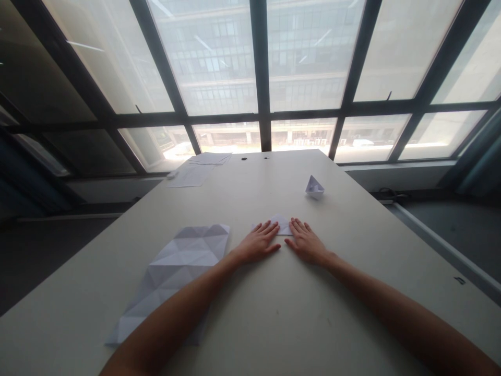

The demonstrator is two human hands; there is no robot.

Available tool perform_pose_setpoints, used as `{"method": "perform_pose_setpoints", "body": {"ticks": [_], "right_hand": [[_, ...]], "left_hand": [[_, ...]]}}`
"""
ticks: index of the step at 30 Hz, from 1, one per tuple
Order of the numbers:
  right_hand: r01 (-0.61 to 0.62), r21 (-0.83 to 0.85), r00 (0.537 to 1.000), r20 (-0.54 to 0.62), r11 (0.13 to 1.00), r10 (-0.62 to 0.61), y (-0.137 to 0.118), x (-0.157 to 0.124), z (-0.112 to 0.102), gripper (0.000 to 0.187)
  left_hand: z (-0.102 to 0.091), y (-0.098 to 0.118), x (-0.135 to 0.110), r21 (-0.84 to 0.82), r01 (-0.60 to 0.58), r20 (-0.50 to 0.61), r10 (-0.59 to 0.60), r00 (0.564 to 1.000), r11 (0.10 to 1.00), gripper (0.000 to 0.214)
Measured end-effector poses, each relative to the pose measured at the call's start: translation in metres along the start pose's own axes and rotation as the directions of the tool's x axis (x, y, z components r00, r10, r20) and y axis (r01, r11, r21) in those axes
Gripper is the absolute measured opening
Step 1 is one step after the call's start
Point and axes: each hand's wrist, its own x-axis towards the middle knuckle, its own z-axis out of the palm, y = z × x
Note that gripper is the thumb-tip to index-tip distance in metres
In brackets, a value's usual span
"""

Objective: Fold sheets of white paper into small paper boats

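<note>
Head view: left hand [258, 243] and right hand [307, 244] lie open beside a folded white paper [281, 225].

Fingers spread, pinching nothing, fingertips at the paper's edges, on the pale table [250, 313]. A paper boat [315, 187] stands farther ahead; a creased sheet [183, 266] lies left.

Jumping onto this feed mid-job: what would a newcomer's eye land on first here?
A tall window wall fills the top of the view. Below it, the left hand and right hand lie flat on a pale table, fingertips at a small folded paper. A creased sheet lies lower left, a paper boat ahead right.
</note>
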Motion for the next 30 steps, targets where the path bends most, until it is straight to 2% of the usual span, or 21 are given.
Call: {"method": "perform_pose_setpoints", "body": {"ticks": [6,13,30], "right_hand": [[0.037,0.012,0.999,0.014,0.999,-0.037,-0.001,-0.001,-0.002,0.074],[0.157,0.051,0.987,0.028,0.986,-0.159,-0.003,-0.003,-0.012,0.062],[0.129,0.039,0.992,0.01,0.991,-0.129,-0.001,-0.001,-0.005,0.068]], "left_hand": [[0.002,0.0,0.0,0.008,0.037,-0.001,-0.037,0.999,0.999,0.073],[0.005,-0.001,-0.001,-0.004,0.073,0.004,-0.073,0.997,0.997,0.075],[0.004,-0.001,0.0,0.002,0.041,-0.008,-0.041,0.999,0.999,0.075]]}}
